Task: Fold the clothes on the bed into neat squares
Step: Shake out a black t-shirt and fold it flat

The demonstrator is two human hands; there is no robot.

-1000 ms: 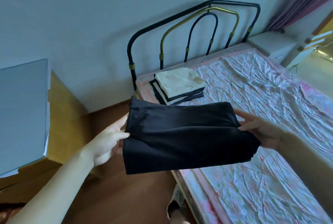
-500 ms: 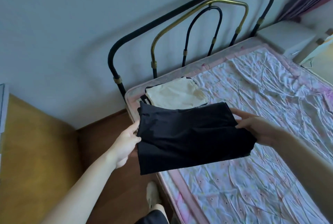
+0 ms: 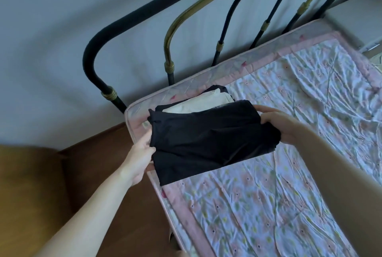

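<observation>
Left forearm enters from the bottom-left over the brown floor (image 3: 115,174), beside the bed's left edge. Left hand (image 3: 140,155) grips the left end of the folded black garment (image 3: 208,139), thumb on top, fingers underneath. Right hand (image 3: 277,124) pinches the right end, fingers curled over the fold. The garment is a flat dark rectangle, a few soft creases, its near edge hanging just past the left edge of the bed (image 3: 268,205) near the head corner. It partly covers the stack of folded clothes (image 3: 208,99), cream on black, at that corner. The wrinkled floral sheet runs open toward the right and near edges. Metal headboard (image 3: 171,35) stands behind, against the wall.
</observation>
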